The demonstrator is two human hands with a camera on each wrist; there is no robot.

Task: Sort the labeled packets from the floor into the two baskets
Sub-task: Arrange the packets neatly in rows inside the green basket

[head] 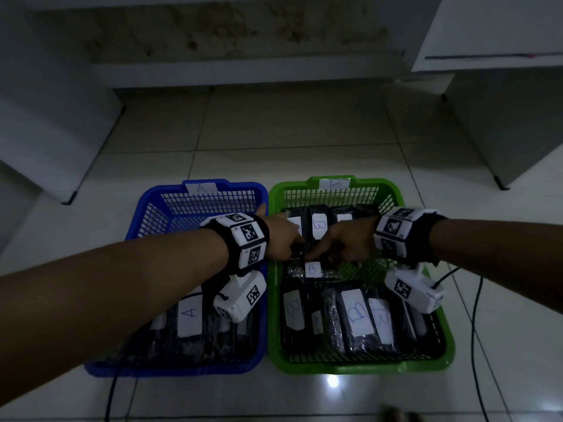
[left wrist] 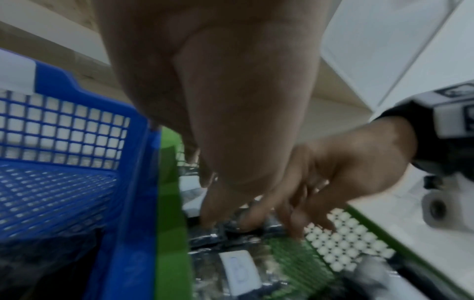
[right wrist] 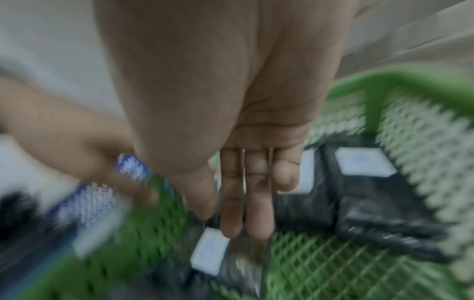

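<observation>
Blue plastic mesh forms the left basket (head: 143, 217), tagged A on its far rim and standing on the tiled floor (head: 274, 132). Its near half holds dark packets; one white label reading A (head: 189, 313) is plain, and at least two more packets lie beside it, though the left forearm hides an exact count. The far half of this basket shows bare mesh. Touching its right wall stands the green basket (head: 426, 357), tagged B on the far rim, so there are two baskets in all. Three packets (head: 318, 226) stand in a row at its far end, the middle label reading B. One small packet (head: 312, 268) labeled B lies across the middle. About four more packets (head: 356, 315) fill the near end, three with readable B labels. The left hand (head: 281, 236) reaches over the blue basket's rim into the green one, fingers extended downward with their tips on the dark wrap just beyond the small packet; nothing is clasped. The right hand (head: 350, 239) comes in from the right with straight fingers (right wrist: 246, 203) pointing down beside the same small packet's label, holding nothing. The two hands nearly meet. Two black cables (head: 475, 330) trail over the floor at the right
</observation>
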